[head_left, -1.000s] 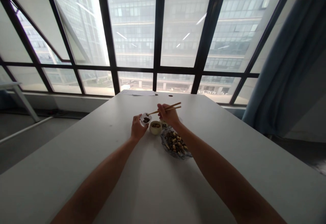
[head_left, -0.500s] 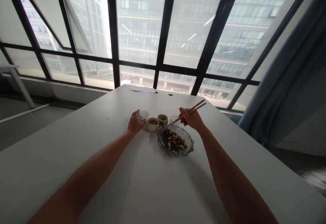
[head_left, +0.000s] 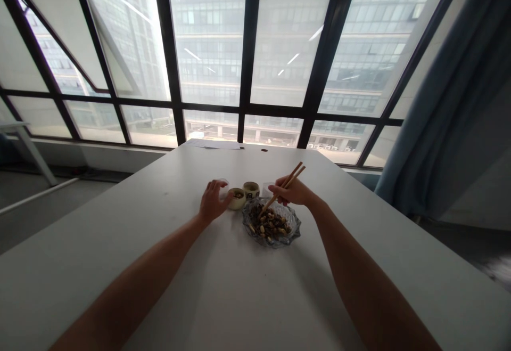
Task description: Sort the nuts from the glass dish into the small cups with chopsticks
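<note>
My right hand (head_left: 290,191) is closed around a pair of wooden chopsticks (head_left: 275,196). Their tips reach down into a clear, wavy-edged glass bowl (head_left: 294,234) that holds dark seeds and pale nuts (head_left: 269,224). My left hand (head_left: 213,201) has its thumb and fingers apart, the thumb at the side of a cream cup (head_left: 238,204) with some dark pieces inside. Behind these fingers a clear plastic cup (head_left: 223,181) shows only in part. A second cream cup (head_left: 252,191) with dark markings stands beside the first. Another clear cup (head_left: 268,187) is partly hidden by my right hand.
Everything stands on a long white table (head_left: 167,266). White paper (head_left: 213,144) lies at its far end, near two dark round spots. Dark-framed windows (head_left: 279,108) rise beyond, and a blue curtain (head_left: 431,106) hangs at the right.
The chopsticks' tips have gone from the bowl's far rim down among the seeds and nuts. My left hand has shifted from the clear cup toward the nearer cream cup. The view has tilted slightly.
</note>
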### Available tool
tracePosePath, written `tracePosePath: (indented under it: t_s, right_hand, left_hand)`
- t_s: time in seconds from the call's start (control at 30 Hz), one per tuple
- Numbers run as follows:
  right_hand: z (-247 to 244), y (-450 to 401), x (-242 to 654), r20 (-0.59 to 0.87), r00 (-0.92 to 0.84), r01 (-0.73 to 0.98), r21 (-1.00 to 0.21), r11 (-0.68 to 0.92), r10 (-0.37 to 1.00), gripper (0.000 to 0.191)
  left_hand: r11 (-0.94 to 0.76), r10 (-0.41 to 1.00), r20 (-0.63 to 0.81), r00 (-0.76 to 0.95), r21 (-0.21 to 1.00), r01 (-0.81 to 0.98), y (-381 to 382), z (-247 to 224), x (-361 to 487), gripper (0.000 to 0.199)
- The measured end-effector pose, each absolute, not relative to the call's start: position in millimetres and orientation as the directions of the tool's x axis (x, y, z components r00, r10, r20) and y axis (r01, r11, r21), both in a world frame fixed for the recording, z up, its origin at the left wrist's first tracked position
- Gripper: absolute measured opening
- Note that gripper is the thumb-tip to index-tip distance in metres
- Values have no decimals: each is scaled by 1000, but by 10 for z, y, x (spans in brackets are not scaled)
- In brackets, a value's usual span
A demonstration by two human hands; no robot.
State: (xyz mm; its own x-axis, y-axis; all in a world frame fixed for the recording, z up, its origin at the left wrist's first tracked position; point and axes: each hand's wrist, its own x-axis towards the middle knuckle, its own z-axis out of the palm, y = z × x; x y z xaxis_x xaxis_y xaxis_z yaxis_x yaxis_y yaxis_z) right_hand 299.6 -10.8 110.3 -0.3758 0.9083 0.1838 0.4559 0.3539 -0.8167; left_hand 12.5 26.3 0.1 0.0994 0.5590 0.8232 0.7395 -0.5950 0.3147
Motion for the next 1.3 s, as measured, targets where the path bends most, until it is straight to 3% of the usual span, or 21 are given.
tracePosePath:
  t_s: [0.13,0.27,0.53,0.87,1.03,1.3]
  right_hand:
    - [1142,-105,3037,210,-334,436,-830,348,919,44]
    - [1190,-89,3075,320,-231,454,-800,393,919,44]
    - [1214,-112,3048,293,-168,546,-767,336,941,42]
    - [1189,-109,3027,226,-291,541,-763,355,930,43]
    - [1230,-109,3053,271,-281,494,-781,381,921,46]
    - [1251,-102,3060,344,-230,438,-799,412,911,53]
  left_hand:
    - [-666,565,781,267,241,706,223,-34,200,42]
    - [-683,583,757,295,260,683,247,-71,201,55]
    - [-724,579,726,371,248,644,188,-18,251,54]
    - [-631,721,641,262,450,632,271,-162,274,68]
    - [-669,684,673,281,426,609,199,-85,282,75]
    - [-675,675,675,297,404,617,212,-85,262,72]
